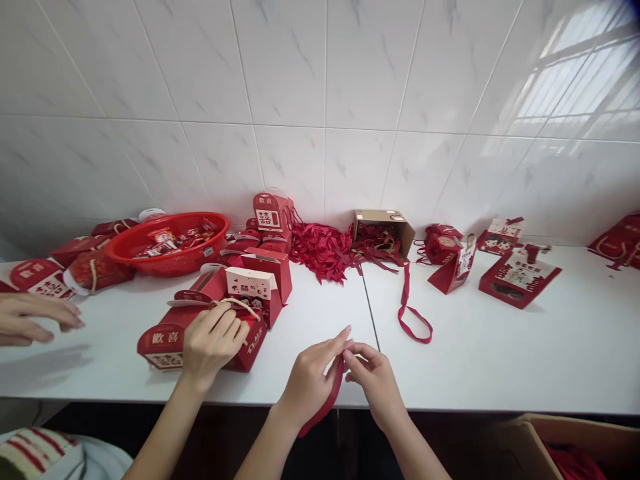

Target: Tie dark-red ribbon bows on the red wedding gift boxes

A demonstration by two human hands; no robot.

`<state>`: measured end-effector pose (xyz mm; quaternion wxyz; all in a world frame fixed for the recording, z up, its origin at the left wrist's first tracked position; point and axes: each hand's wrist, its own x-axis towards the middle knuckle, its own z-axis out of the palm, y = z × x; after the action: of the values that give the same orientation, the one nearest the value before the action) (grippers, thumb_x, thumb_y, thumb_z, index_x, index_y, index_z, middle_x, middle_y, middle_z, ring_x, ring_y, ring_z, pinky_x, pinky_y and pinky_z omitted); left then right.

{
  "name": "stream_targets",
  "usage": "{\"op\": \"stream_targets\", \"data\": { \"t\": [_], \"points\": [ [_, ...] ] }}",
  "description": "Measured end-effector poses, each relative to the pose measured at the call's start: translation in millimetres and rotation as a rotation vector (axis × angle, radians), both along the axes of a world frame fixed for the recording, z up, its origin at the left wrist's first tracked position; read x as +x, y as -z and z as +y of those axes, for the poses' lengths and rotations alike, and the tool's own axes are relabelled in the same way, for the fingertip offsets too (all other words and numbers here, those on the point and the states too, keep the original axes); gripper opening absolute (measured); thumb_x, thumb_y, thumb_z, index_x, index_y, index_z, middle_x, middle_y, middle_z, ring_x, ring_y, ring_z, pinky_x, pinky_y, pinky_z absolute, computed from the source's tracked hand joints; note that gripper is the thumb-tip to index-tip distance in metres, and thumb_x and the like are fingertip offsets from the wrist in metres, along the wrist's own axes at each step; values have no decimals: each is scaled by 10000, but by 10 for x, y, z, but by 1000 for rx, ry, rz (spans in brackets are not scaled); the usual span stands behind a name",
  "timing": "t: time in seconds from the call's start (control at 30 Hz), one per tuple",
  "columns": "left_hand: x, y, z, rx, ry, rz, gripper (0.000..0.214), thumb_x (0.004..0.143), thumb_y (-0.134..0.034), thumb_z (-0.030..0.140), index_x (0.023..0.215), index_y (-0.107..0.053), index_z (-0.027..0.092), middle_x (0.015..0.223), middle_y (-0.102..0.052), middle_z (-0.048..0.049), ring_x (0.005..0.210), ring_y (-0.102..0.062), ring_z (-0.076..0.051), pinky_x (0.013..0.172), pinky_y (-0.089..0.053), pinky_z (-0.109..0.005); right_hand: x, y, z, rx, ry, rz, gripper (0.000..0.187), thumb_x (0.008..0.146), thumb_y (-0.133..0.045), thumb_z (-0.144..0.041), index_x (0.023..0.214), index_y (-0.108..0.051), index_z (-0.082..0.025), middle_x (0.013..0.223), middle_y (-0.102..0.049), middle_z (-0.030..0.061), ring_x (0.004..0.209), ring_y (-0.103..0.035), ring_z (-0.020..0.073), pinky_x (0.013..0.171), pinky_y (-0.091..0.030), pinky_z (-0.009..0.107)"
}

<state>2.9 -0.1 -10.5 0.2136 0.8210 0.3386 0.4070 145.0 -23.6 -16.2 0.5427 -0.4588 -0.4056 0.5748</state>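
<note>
My left hand (pixel 311 377) and my right hand (pixel 376 379) meet at the front edge of the white table (pixel 500 353). Both pinch a red ribbon (pixel 327 399), which loops down from my fingers past the table edge. Just left of my hands, another person's hand (pixel 213 341) rests closed on the rope handle of a red gift box (pixel 250 293). That person's other hand (pixel 30 320) lies at the far left edge of the table.
Along the tiled wall sit a red basket (pixel 170 257) of sweets, several red gift boxes (pixel 273 213), a heap of red ribbons (pixel 323 248), a small cardboard box (pixel 385 223) and flat red boxes (pixel 517 277). A loose ribbon (pixel 410 313) lies mid-table. A carton (pixel 575 443) stands below right.
</note>
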Motion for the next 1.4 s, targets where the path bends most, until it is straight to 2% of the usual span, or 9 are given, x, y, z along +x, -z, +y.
{"op": "stream_targets", "data": {
  "t": [0.1, 0.2, 0.37, 0.5, 0.6, 0.73, 0.9, 1.23, 1.4],
  "points": [
    [63, 57, -37, -120, -111, -153, 457, 895, -484, 172, 1341, -446, 266, 1291, -584, -95, 1139, -587, -211, 885, -550, -374, -44, 103, 11, 14, 105, 17, 291, 734, -718, -454, 833, -704, -180, 774, -649, 43, 695, -558, 154, 643, -481, 291],
    [106, 47, -53, -326, -209, -410, 274, 851, -558, 236, 1123, -558, 205, 1114, -617, -101, 999, -623, -211, 767, -576, -333, -24, 153, 35, 67, 176, 65, 207, 738, -734, -398, 788, -704, -199, 712, -627, 12, 674, -549, 139, 677, -477, 292],
    [45, -141, -65, -627, -176, -560, 171, 818, -631, 321, 911, -607, 179, 864, -613, -40, 816, -615, -164, 711, -543, -273, 83, 97, 54, 327, 106, 204, 55, 751, -743, -308, 757, -724, -257, 727, -630, 1, 704, -610, 152, 689, -498, 310],
    [-12, -321, -122, -611, -2, -423, 184, 842, -605, 342, 940, -683, 207, 927, -596, -55, 813, -596, -166, 696, -525, -278, 131, 25, -5, 487, -10, 223, 27, 742, -753, -291, 763, -740, -300, 718, -619, -2, 604, -616, 151, 576, -511, 313],
    [-9, -372, -177, -558, 105, -353, 187, 828, -632, 313, 981, -707, 236, 966, -586, -64, 832, -596, -174, 743, -525, -304, 148, -7, -53, 543, 7, 137, 47, 736, -758, -272, 755, -746, -313, 690, -618, 0, 551, -576, 136, 513, -484, 288],
    [-24, -363, -211, -511, 109, -278, 165, 793, -674, 268, 953, -713, 258, 971, -587, -61, 859, -587, -181, 734, -513, -295, 188, -40, -74, 630, 25, -35, 142, 761, -728, -181, 778, -750, -320, 640, -641, 0, 536, -565, 127, 513, -462, 264],
    [-110, -364, -225, -474, 139, -212, 147, 775, -670, 181, 904, -696, 248, 1000, -582, -53, 890, -580, -175, 786, -499, -294, 235, -48, -108, 688, -91, -150, 207, 780, -697, -135, 833, -753, -328, 654, -689, 5, 550, -607, 136, 514, -469, 250],
    [-110, -189, -266, -466, 260, -332, 122, 781, -687, 207, 891, -713, 251, 957, -576, -61, 889, -587, -181, 826, -494, -330, 156, 81, -218, 511, -250, 86, 155, 768, -726, -213, 806, -772, -356, 575, -618, -19, 398, -519, 77, 411, -414, 201],
    [-130, -163, -285, -473, 198, -284, 38, 780, -700, 256, 783, -726, 229, 946, -552, -58, 899, -585, -184, 853, -474, -331, 137, 109, -229, 471, -293, 130, 195, 776, -708, -159, 823, -773, -336, 640, -634, -17, 344, -502, 41, 333, -345, 149]
  ]
}}
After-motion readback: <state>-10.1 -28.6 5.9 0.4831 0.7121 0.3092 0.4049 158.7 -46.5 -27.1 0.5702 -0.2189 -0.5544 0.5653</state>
